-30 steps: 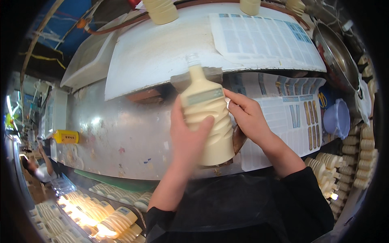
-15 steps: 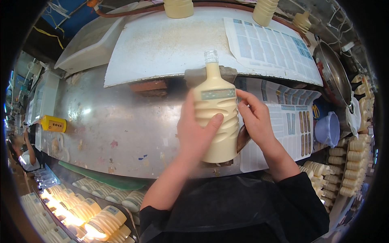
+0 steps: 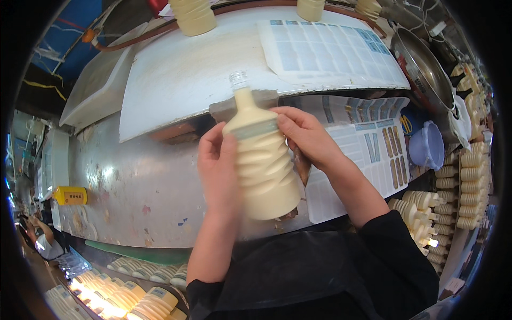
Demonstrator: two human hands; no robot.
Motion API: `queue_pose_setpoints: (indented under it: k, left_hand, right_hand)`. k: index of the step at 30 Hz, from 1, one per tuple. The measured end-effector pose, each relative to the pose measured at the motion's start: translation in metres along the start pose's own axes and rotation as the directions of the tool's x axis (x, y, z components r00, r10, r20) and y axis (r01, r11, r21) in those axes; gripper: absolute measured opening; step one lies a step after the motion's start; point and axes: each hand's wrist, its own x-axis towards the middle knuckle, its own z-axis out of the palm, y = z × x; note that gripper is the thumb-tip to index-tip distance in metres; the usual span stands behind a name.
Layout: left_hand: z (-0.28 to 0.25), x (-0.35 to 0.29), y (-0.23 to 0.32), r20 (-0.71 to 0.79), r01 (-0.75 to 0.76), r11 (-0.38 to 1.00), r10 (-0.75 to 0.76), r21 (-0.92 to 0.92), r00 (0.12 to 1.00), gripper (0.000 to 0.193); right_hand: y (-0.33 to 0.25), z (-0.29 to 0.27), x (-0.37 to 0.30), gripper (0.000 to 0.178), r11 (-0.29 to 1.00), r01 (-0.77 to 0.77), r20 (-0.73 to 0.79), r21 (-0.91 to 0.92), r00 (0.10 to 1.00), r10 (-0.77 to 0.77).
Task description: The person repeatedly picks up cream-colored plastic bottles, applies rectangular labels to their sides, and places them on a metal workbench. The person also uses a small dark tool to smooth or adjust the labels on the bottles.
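A cream glass bottle [image 3: 266, 178] with swirling ridges and a clear threaded mouth leans slightly left in front of me. A grey-blue label strip [image 3: 255, 129] runs across its shoulder. My left hand [image 3: 216, 170], partly blurred, grips the bottle's left side with its thumb near the strip's left end. On the other side, the thumb and fingers of my right hand [image 3: 306, 136] press at the strip's right end. Behind the bottle sits a grey block-like support [image 3: 221, 110], mostly hidden. A brown pointed piece [image 3: 303, 169] shows beside the bottle below my right hand.
Label sheets [image 3: 336, 160] lie to the right, with another sheet [image 3: 325, 50] on the raised white board [image 3: 176, 80]. A purple bucket [image 3: 428, 146] and metal pan [image 3: 426, 69] stand at right. A yellow container [image 3: 70, 195] stands left. Rows of cream bottles [image 3: 152, 304] surround the bench; another person [image 3: 45, 240] is far left.
The bottle has turned and tilted left. My left thumb has moved from the bottle's ridged front up to the strip's left end; my right fingers now press the strip's right end.
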Motion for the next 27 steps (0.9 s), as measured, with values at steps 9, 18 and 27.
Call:
queue_pose_setpoints:
  k: [9, 18, 27]
  left_hand:
    - [-0.002, 0.002, -0.007, -0.019, -0.015, 0.999, 0.014, -0.042, 1.000, 0.029]
    - [-0.005, 0.006, -0.010, -0.018, -0.021, 0.999, 0.020, -0.050, 1.000, 0.024]
    - [-0.007, 0.006, -0.003, 0.066, 0.070, 0.993, -0.064, -0.090, 0.996, 0.030]
  right_hand:
    - [0.006, 0.002, 0.004, 0.034, 0.998, 0.014, 0.001, 0.059, 1.000, -0.014]
    - [0.007, 0.002, 0.005, 0.034, 0.995, 0.002, 0.006, 0.099, 1.000, -0.002]
    - [-0.005, -0.017, 0.004, 0.039, 0.997, -0.078, -0.061, -0.003, 0.995, 0.078]
